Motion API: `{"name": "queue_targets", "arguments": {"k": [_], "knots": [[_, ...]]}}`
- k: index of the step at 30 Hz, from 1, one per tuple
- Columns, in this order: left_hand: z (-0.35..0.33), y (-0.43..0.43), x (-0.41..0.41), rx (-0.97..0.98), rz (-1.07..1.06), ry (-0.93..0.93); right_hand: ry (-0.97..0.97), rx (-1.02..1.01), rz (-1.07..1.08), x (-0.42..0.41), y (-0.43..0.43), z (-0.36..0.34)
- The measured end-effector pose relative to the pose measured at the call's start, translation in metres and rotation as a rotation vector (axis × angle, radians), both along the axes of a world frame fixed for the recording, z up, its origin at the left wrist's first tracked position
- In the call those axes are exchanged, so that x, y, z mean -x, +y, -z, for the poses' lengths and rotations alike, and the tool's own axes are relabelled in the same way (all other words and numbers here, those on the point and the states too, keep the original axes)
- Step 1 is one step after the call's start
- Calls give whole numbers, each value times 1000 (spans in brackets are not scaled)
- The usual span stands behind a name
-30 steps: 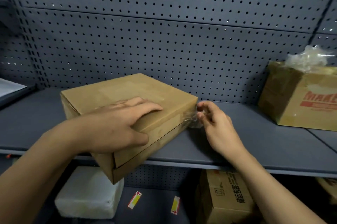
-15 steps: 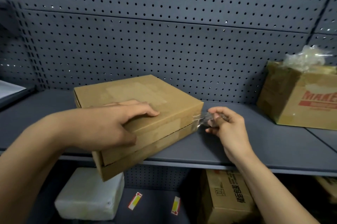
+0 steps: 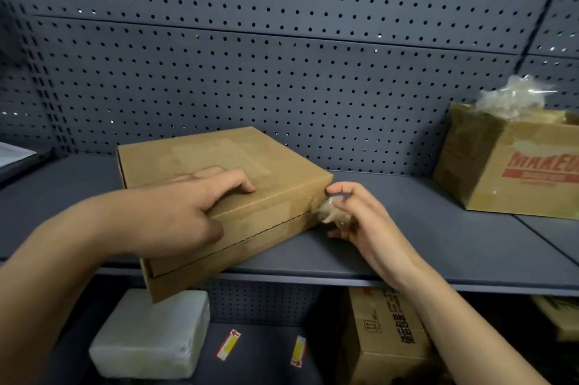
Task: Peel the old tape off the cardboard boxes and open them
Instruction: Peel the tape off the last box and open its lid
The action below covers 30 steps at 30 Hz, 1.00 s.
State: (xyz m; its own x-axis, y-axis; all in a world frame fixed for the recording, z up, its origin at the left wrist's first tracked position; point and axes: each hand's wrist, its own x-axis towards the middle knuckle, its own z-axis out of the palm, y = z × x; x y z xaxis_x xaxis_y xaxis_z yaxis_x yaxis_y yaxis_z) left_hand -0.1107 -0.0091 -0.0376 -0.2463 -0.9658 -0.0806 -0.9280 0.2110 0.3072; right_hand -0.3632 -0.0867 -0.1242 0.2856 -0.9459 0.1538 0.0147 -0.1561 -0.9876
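Peeling tape from a flat box on a shelf

The left hand (image 3: pixel 188 215) grips the flat brown cardboard box (image 3: pixel 238 165), fingers on its lid and thumb on its near side. The box lies skewed on the grey metal shelf (image 3: pixel 423 246), its near corner overhanging the edge. At its right corner the right hand (image 3: pixel 360 221) pinches a wad of clear crumpled tape (image 3: pixel 329 212). Far right stands a taller brown cardboard box with red lettering (image 3: pixel 501 174).

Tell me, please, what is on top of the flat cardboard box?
The left hand holds the flat cardboard box from above, thumb on its front. The lid beneath it is covered.
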Motion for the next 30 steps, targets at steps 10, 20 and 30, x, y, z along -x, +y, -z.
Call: {"name": "queue_targets", "arguments": {"k": [10,20,30], "knots": [[5,-9,12,89,-34,-79,528,510,52,4,5,0],[17,-15,43,277,-126,-284,535,571,191,-5,0,-6],[12,-9,26,197,-70,-253,455,498,366,6,-3,4]]}}
